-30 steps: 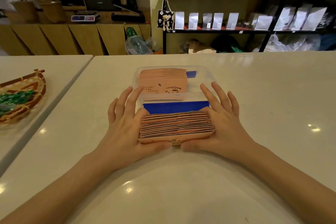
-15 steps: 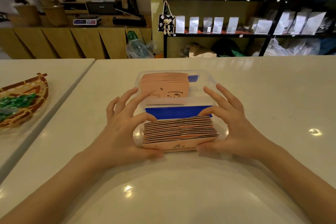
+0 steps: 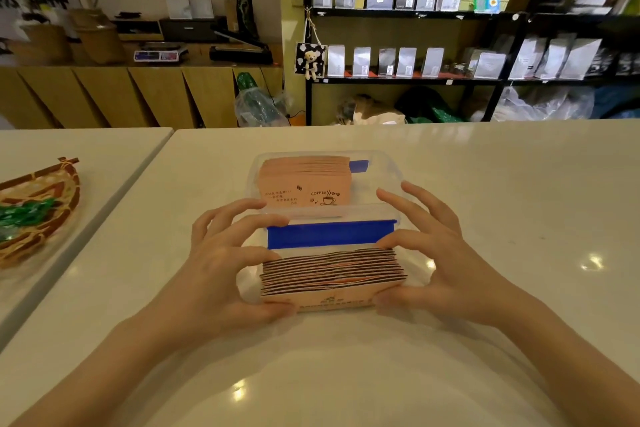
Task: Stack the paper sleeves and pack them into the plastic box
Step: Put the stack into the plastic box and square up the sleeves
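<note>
A stack of pink paper sleeves (image 3: pixel 332 274) stands on edge in front of me, pinched from both ends. My left hand (image 3: pixel 221 267) grips its left end and my right hand (image 3: pixel 446 263) its right end, thumbs under the front. The stack seems to rest in a clear plastic piece whose rim shows beside my hands. Just behind it a blue strip (image 3: pixel 329 234) shows. Farther back, the clear plastic box (image 3: pixel 381 177) holds another stack of pink sleeves (image 3: pixel 304 184) printed with a coffee cup.
A woven basket (image 3: pixel 38 215) with green wrapped items sits on the neighbouring table at the left. A seam (image 3: pixel 104 215) runs between the two white tabletops. Black shelves with silver pouches and a wooden counter stand behind.
Both hands have lifted off the tabletop, their fingers curling round the ends of the near stack, which now sits slightly raised and squared. The camera has tilted a little.
</note>
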### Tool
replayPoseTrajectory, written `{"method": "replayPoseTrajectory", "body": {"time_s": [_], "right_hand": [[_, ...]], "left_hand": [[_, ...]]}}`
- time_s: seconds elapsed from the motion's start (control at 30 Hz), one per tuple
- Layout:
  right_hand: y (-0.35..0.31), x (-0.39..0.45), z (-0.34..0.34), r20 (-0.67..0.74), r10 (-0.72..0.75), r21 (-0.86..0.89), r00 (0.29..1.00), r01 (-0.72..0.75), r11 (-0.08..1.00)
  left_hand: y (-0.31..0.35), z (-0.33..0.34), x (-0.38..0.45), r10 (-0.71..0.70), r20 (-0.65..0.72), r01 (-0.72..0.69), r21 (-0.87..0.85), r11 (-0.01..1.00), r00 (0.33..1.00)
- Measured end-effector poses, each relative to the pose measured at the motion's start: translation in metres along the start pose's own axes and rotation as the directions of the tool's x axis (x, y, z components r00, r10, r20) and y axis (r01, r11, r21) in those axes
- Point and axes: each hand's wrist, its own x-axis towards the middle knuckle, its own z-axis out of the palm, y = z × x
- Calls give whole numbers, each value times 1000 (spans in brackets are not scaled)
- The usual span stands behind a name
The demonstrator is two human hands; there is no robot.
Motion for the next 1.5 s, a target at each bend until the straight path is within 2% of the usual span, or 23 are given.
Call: {"method": "replayPoseTrajectory", "body": {"time_s": [0.13, 0.23, 0.37, 0.5, 0.6, 0.7, 0.8, 0.93, 1.2, 1.4, 1.5], "right_hand": [[-3, 9, -17, 18, -40, -20, 999, 40, 999], [-9, 28, -44, -1, -70, -45, 998, 70, 997], [-18, 62, -68, -53, -48, -90, 997, 43, 995], [-9, 89, -62, -25, -20, -121, 999, 17, 993], [5, 104, -48, 29, -19, -142, 999, 23, 990], [15, 116, -38, 136, -14, -175, 991, 37, 984], [23, 125, -31, 257, 0, -234, 966, 62, 970], [30, 133, -21, 299, -11, -287, 954, 101, 953], [30, 135, -21, 301, -52, -353, 952, 162, 922], [25, 133, -25, 289, -34, -268, 957, 115, 956], [23, 132, -24, 279, -8, -286, 960, 91, 954]], "left_hand": [[2, -15, 11, -36, -12, 34, -105, 994, 999], [10, -40, 33, -40, -41, 36, -93, 995, 998], [16, -75, 69, -150, -36, 144, -135, 980, 988], [0, -79, 91, -193, -17, 193, 17, 981, 981], [-21, -70, 100, -236, 92, 228, 96, 969, 967], [-34, -58, 108, -306, 222, 258, 221, 940, 926], [-38, -47, 114, -357, 334, 271, 278, 922, 872], [-41, -36, 118, -391, 418, 237, 374, 897, 820], [-44, -33, 122, -437, 435, 228, 453, 862, 787], [-39, -35, 123, -466, 449, 226, 491, 841, 762], [-36, -36, 124, -476, 424, 225, 518, 825, 771]]}}
